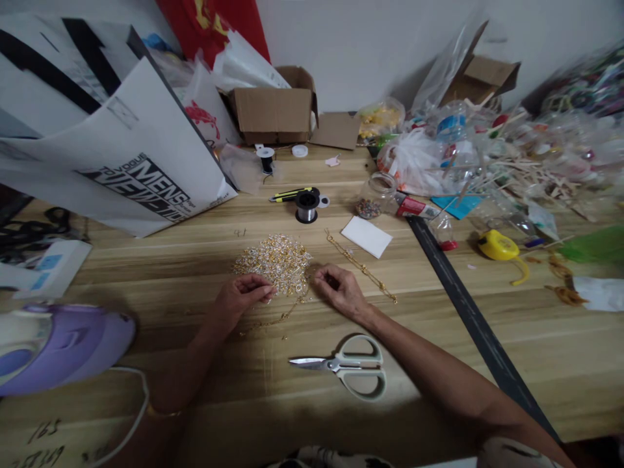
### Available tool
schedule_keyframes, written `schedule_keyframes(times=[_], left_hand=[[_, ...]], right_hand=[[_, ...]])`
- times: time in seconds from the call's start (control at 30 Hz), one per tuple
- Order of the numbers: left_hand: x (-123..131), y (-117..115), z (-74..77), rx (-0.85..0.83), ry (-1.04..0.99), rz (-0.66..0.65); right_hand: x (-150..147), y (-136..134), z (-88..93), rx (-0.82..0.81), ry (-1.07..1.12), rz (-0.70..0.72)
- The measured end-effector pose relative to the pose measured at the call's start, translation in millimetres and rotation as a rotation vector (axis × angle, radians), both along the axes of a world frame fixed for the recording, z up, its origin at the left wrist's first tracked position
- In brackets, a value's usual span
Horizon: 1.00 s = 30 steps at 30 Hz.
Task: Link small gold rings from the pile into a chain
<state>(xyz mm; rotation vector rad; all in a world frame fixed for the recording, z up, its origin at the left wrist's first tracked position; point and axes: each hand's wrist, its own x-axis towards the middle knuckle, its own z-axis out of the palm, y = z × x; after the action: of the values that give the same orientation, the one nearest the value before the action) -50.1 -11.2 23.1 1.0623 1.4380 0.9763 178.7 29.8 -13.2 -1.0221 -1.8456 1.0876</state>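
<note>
Closed scissors (pixel 348 372) lie on the wooden table (pixel 185 253) just before the right forearm. Beyond them the left hand (pixel 241 297) pinches its fingertips together at the near edge of a heap of gold findings (pixel 275 259) mid-table. The right hand (pixel 341 290) curls shut at the heap's right side, on what is unclear. A thin gold chain (pixel 275 320) trails between the hands; a longer chain (pixel 363 268) and a spool (pixel 307 205) lie farther out.

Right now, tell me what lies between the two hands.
Head view: the near edge of the pile of gold findings lies between left hand and right hand, a thin gold chain trailing from it.
</note>
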Motion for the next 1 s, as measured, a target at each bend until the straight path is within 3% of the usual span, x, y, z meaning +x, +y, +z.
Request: schedule_keyframes(times=[0.43,0.67,0.87,1.0], left_hand=[[3,-1,-4.1,0.057,0.079,-0.005],[4,-3,-14.5,0.169,0.146,-0.004],[3,-7,-16.1,0.26,0.347,-0.066],[-1,-7,-16.4,0.413,0.561,-0.12]], right_hand=[[0,0,-1.3,0.014,-0.009,-0.004],[0,1,-3.2,0.004,-0.007,0.002],[0,1,-1.0,-0.024,0.006,-0.001],[0,1,-0.6,-0.044,0.016,-0.008]])
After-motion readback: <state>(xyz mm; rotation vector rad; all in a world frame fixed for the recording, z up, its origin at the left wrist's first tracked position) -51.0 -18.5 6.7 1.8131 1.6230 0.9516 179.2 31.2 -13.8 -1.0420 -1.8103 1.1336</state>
